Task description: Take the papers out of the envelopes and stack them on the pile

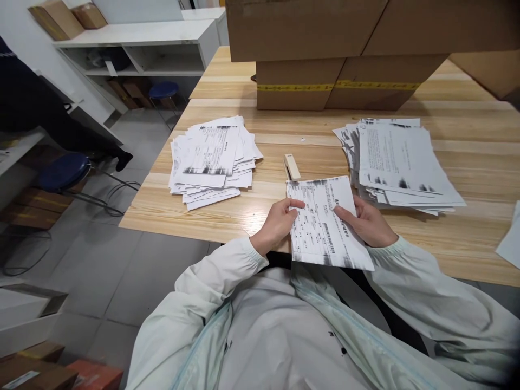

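- One printed paper (325, 238) is held over the table's near edge, between the hands; whether it is one sheet or several cannot be told.
- Two paper piles lie on the table (227, 219): a left pile (211, 157) and a right pile (400, 157), their sheets too overlapped to count.
- One stapler (291, 167) lies just beyond the printed paper's far left corner.
- Four cardboard boxes (300, 84) show at the far side, two below and two above.
- One loose white sheet (511, 241) shows at the table's right end.
- Two blue stools (65, 170) stand on the floor to the left; one other person (52, 103) is partly visible there.
- The left hand (278, 223) reaches in from the near left, mostly closed, thumb and forefinger at the paper's left edge, the other fingers curled.
- The right hand (368, 223) comes from the near right, partly closed, pinching the paper's right side, thumb flat on the printed face, fingers partly hidden behind.
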Tool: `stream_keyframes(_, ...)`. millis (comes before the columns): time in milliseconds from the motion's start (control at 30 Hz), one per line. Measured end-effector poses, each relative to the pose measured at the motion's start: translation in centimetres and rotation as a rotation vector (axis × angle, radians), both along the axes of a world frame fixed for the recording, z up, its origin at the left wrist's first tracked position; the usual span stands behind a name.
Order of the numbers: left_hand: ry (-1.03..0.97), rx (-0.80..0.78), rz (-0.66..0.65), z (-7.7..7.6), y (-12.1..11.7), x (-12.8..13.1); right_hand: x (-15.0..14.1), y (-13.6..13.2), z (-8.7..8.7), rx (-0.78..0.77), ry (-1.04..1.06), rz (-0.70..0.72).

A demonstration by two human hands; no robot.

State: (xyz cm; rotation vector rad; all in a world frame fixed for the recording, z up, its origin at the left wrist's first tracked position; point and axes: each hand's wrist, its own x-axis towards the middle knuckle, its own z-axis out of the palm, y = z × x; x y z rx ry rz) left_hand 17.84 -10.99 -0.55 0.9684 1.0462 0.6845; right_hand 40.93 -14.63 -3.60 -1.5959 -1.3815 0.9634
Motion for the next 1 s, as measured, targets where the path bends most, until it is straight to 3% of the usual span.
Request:
stream_keyframes(100,0.018,-0.014,0.008,-0.2,0.4,0.0,2.0,-0.7,2.1,0.176,-0.561,-0.012)
stream_keyframes(200,0.036,-0.007,-0.006,-0.3,0.6,0.0,2.6,-0.2,6.4,0.433,-0.992,-0.110)
stream_keyframes(267,0.039,-0.005,-0.010,-0.4,0.7,0.0,1.4,1.8,9.3,0.546,-1.038,-0.100)
stream_keyframes(333,0.039,-0.013,-0.003,-0.4,0.8,0.0,-1.0,5.4,11.0,0.674,-0.946,-0.006)
stream_keyframes(433,0.029,-0.041,0.015,-0.3,0.8,0.2,-5.3,12.2,10.2,0.677,-0.864,0.176)
stream_keyframes(533,0.025,-0.072,0.030,-0.1,1.0,0.4,-8.7,17.5,6.7,0.551,-0.847,0.329)
stream_keyframes(633,0.048,-0.069,0.023,0.0,1.2,0.4,-10.6,19.4,3.3,0.454,-0.839,0.355)
stream_keyframes(733,0.058,-0.055,0.008,-0.1,1.4,0.3,-11.3,19.0,1.4,0.421,-0.828,0.327)
stream_keyframes(867,0.036,-0.064,0.026,-0.1,1.5,0.6,-11.6,18.7,1.6,0.445,-0.808,0.298)
stream_keyframes(1000,0.038,-0.070,0.037,0.6,0.7,-0.1,-10.7,18.3,5.3,0.486,-0.751,0.263)
